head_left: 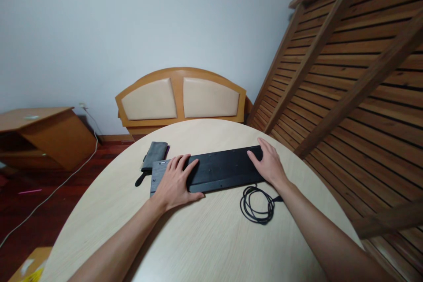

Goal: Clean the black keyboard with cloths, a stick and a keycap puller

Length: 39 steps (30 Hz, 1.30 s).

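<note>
My left grip point(176, 181) lies open on the keyboard point(222, 169) at nine o'clock, the right grip point(270, 164), closure unclear, at three; light, even pressure should steady it.

The sole view, worn on the head, looks from above and behind the fingers point(192, 165), facing forward and down over the round counter point(211, 238); forearms point(313, 220) show near, the padded headboard point(178, 97) beyond the fingers.

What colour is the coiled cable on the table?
The cable is black; head view shows it.
</note>
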Each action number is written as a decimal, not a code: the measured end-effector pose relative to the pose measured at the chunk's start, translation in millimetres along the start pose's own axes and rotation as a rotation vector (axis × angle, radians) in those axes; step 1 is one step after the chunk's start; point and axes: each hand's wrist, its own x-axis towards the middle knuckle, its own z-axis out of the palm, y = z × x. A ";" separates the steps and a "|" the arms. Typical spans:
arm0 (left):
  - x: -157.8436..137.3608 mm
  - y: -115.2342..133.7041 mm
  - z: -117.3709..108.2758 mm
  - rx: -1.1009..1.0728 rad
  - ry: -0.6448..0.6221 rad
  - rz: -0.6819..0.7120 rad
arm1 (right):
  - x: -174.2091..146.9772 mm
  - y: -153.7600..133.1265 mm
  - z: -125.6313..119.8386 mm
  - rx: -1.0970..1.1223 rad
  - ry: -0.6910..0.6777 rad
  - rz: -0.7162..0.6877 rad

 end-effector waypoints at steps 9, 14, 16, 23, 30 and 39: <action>-0.6 -0.3 1.7 -0.016 0.009 0.000 | -40.2 -75.6 1.5 -0.163 -0.408 -0.458; 0.1 0.0 2.1 -0.031 0.015 0.002 | -45.8 -72.6 9.7 -0.202 -0.482 -0.470; 0.2 -0.2 2.2 -0.025 0.012 0.005 | -43.4 -74.1 6.0 -0.211 -0.429 -0.470; -0.4 0.1 2.0 0.004 -0.011 -0.002 | -45.6 -77.0 4.0 -0.203 -0.490 -0.502; -1.1 -0.9 3.5 -0.006 -0.003 -0.006 | -45.7 -71.9 1.9 -0.206 -0.511 -0.523; -1.1 -1.6 2.2 0.014 -0.027 -0.012 | -32.8 -46.8 -5.1 -0.214 -0.434 -0.423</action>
